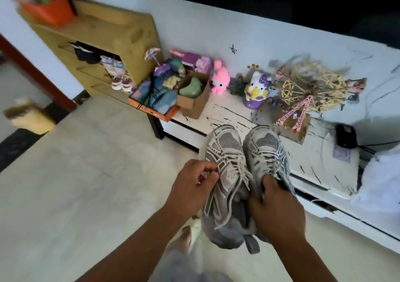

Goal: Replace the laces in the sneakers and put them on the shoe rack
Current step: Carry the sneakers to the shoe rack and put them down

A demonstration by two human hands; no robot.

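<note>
Left hand (pixel 195 182): fingers curled, pinching the side of left sneaker (pixel 225 162). Right hand (pixel 275 206): closed around collar of right sneaker (pixel 265 149). Both sneakers laced, toes up.

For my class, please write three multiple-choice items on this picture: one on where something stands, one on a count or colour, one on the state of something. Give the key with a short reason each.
1. Where is the wooden shoe rack?
A. at the upper left, against the wall
B. under the right hand
C. on the white low cabinet

2. How many sneakers are held up?
A. one
B. two
C. four

3. What is the left hand doing?
A. lying flat on the floor
B. pinching at the lace side of the left sneaker
C. holding the pink plush toy

Key:
1 A: the rack stands by the wall, left of the white low cabinet.
2 B: the left sneaker and right sneaker are side by side, the right hand gripping the right one.
3 B: its fingers are curled at that shoe's edge; the pink plush toy sits untouched.
</note>
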